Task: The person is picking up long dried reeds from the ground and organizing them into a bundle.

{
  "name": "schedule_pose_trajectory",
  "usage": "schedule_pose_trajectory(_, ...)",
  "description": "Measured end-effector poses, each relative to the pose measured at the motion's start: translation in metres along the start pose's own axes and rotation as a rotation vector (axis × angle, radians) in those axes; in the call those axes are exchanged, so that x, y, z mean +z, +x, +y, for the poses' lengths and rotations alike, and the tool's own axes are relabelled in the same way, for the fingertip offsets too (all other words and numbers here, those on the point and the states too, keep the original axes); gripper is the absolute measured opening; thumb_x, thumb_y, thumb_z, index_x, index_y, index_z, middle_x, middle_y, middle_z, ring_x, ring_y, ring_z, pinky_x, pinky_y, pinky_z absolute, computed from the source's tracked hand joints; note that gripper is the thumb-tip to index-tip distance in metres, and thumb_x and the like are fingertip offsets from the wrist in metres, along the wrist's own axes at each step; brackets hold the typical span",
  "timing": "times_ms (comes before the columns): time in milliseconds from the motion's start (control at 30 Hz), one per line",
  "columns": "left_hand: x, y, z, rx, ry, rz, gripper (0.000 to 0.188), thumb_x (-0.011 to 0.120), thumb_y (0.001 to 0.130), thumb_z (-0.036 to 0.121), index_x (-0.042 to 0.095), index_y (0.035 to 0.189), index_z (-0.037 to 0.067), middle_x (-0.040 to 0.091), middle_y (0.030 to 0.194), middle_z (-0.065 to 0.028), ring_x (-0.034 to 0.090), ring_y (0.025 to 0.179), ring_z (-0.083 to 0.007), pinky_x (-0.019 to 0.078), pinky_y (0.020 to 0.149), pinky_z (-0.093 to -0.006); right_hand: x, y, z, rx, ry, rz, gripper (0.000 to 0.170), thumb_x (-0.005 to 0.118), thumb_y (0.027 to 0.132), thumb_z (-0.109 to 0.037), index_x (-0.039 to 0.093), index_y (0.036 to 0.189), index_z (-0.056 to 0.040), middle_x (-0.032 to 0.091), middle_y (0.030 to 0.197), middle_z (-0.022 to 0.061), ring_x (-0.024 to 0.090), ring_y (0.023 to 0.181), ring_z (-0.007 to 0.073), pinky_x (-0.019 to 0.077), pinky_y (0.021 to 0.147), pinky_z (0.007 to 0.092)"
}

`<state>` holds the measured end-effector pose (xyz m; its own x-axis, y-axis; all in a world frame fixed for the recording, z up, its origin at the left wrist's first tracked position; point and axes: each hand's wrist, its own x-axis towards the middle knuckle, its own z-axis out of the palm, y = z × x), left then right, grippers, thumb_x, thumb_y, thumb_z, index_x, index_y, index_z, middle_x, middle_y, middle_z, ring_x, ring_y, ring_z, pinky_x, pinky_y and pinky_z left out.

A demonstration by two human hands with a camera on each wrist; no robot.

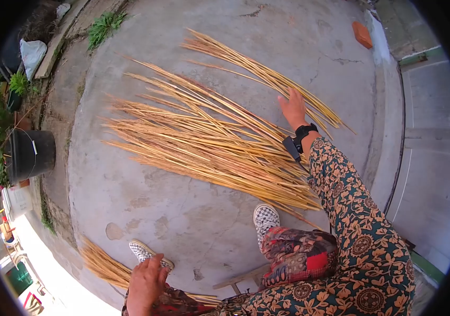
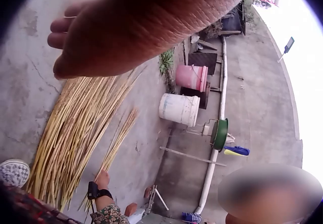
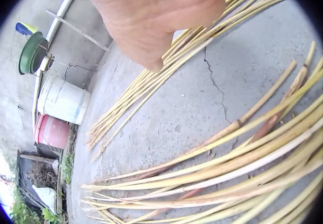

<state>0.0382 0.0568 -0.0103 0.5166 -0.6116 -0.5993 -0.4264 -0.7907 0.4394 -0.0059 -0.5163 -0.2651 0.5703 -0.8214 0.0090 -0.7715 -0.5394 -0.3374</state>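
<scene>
Long dry stalks [image 1: 204, 142] with feathery ends lie in a wide pile on the concrete. Beyond it is a smaller bundle of stalks [image 1: 256, 68]. My right hand [image 1: 294, 109] is over the thicker-stemmed part of that bundle, thumb apart from the fingers; in the right wrist view the hand [image 3: 156, 19] hides part of the bundle [image 3: 151, 80], and whether it touches is unclear. My left hand [image 1: 147, 282], loosely bent and holding nothing, is above my left leg, near another bundle [image 1: 104, 263]. The left wrist view shows that hand [image 2: 136, 32] close up.
My checkered shoes [image 1: 266, 218] stand on the near side of the large pile. A black bucket [image 1: 33, 152] is at the left, a brick [image 1: 362, 35] at the upper right. White [image 2: 177, 109] and pink buckets [image 2: 192, 77] stand beyond. Another person [image 2: 270, 199] appears at lower right, blurred.
</scene>
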Motion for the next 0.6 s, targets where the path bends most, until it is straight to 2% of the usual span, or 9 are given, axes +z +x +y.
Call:
schedule_pose_trajectory(100, 0.001, 0.008, -0.008, -0.067, -0.023, 0.007, 0.031, 0.065, 0.082, 0.017, 0.057, 0.110, 0.004, 0.064, 0.090, -0.0173, 0.061, 0.084, -0.0368, 0.0483, 0.075, -0.0440, -0.010, 0.027, 0.009, 0.123, -0.171, -0.108, 0.072, 0.058, 0.086, -0.039, 0.027, 0.145, -0.0125, 0.023, 0.151, 0.0151, 0.021, 0.139, 0.0337, 0.0230, 0.111, 0.0471)
schedule_pose_trajectory(200, 0.006, 0.012, -0.020, -0.121, -0.009, 0.012, 0.031, 0.064, 0.083, 0.017, 0.057, 0.109, 0.004, 0.064, 0.091, -0.0186, 0.061, 0.085, -0.0374, 0.0491, 0.076, -0.0443, -0.017, 0.052, 0.020, 0.118, -0.208, -0.228, 0.082, 0.062, 0.082, -0.041, 0.021, 0.147, -0.0120, 0.020, 0.152, 0.0154, 0.017, 0.140, 0.0339, 0.0220, 0.112, 0.0465)
schedule_pose_trajectory(300, 0.011, 0.008, -0.028, -0.174, -0.048, -0.023, 0.030, 0.063, 0.083, 0.017, 0.056, 0.109, 0.004, 0.064, 0.090, -0.0192, 0.062, 0.085, -0.0371, 0.0500, 0.076, -0.0440, -0.017, 0.068, 0.031, 0.152, -0.096, -0.285, 0.091, 0.065, 0.078, -0.047, 0.018, 0.148, -0.0127, 0.018, 0.152, 0.0169, 0.016, 0.141, 0.0342, 0.0191, 0.114, 0.0460)
schedule_pose_trajectory(400, 0.011, 0.007, -0.032, -0.192, -0.077, -0.062, 0.031, 0.063, 0.083, 0.018, 0.056, 0.110, 0.003, 0.064, 0.090, -0.0192, 0.063, 0.085, -0.0367, 0.0506, 0.075, -0.0430, -0.004, 0.078, 0.037, 0.250, -0.071, -0.374, 0.096, 0.064, 0.075, -0.056, 0.018, 0.149, -0.0150, 0.017, 0.152, 0.0182, 0.015, 0.141, 0.0331, 0.0181, 0.113, 0.0472)
schedule_pose_trajectory(500, 0.006, 0.010, -0.026, -0.194, -0.116, -0.070, 0.030, 0.063, 0.084, 0.017, 0.056, 0.110, 0.003, 0.065, 0.090, -0.0185, 0.063, 0.084, -0.0357, 0.0507, 0.075, -0.0421, -0.042, 0.048, -0.018, 0.276, -0.281, -0.499, 0.088, 0.058, 0.079, -0.060, 0.023, 0.148, -0.0168, 0.018, 0.152, 0.0180, 0.015, 0.141, 0.0322, 0.0182, 0.112, 0.0485)
schedule_pose_trajectory(600, 0.000, 0.017, -0.020, -0.177, -0.126, -0.037, 0.029, 0.062, 0.085, 0.015, 0.057, 0.112, 0.004, 0.064, 0.091, -0.0181, 0.064, 0.085, -0.0333, 0.0508, 0.074, -0.0404, -0.025, 0.015, -0.014, 0.007, -0.392, -0.404, 0.075, 0.050, 0.086, -0.059, 0.030, 0.146, -0.0184, 0.021, 0.152, 0.0143, 0.017, 0.141, 0.0313, 0.0188, 0.111, 0.0491)
